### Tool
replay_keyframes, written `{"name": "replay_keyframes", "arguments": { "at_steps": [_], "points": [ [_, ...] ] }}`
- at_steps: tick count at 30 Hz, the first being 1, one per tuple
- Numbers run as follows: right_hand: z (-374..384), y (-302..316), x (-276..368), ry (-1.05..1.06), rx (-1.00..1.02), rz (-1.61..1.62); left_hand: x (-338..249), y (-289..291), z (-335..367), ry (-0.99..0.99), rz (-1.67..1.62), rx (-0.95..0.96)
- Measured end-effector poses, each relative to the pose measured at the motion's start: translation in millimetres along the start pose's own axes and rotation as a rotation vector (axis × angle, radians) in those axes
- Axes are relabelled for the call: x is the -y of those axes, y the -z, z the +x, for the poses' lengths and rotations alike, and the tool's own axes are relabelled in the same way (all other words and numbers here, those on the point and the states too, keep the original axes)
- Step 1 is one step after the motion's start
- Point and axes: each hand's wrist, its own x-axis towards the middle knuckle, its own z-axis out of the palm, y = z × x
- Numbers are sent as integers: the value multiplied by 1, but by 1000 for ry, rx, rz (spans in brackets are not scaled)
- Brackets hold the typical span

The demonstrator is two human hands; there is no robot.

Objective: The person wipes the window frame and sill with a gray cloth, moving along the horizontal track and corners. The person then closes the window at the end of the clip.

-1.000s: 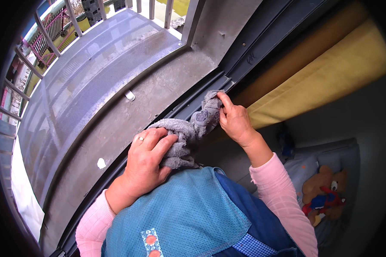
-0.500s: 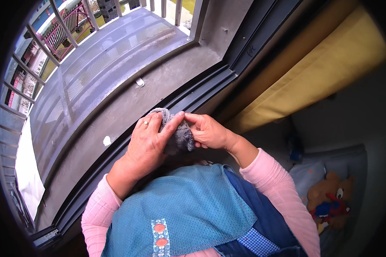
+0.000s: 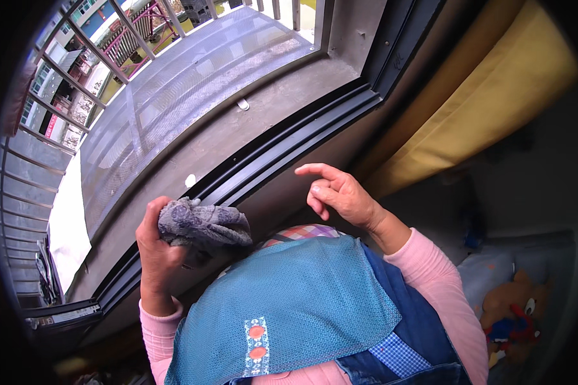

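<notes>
A bunched-up grey cloth (image 3: 202,223) is gripped in my left hand (image 3: 155,247), which is held over the near side of the window track (image 3: 263,157). Part of the cloth hangs out to the right of the fingers. My right hand (image 3: 343,197) is off the cloth and raised in the air, right of it. Its index finger points left while the other fingers curl loosely, and nothing shows in it. Beyond the dark track lies the grey sill (image 3: 225,128).
Metal bars (image 3: 99,54) and a perforated sheet (image 3: 192,77) stand beyond the sill. A white panel (image 3: 69,218) is at the left. To the right hangs a yellow curtain (image 3: 469,102), with a brown plush toy (image 3: 510,305) lower down.
Both hands were together on the cloth. My left hand has carried it left and nearer, and my right hand has let go and moved right. The view has shifted slightly.
</notes>
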Motion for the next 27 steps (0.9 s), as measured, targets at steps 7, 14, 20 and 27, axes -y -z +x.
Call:
{"name": "replay_keyframes", "arguments": {
  "at_steps": [7, 14, 20, 27],
  "points": [
    [-47, 38, -38, 18, -387, 127, -70, -72, 89, -236, -441, -44],
    [-53, 48, -55, -34, -308, 46, -55, -227, 121, -721, 468, 107],
    [-45, 47, -59, -145, -274, 54, -53, -222, 113, -617, 419, 73],
    [-30, 48, -53, -131, -184, -36, -56, -178, 110, -434, 524, 246]
  ]
}}
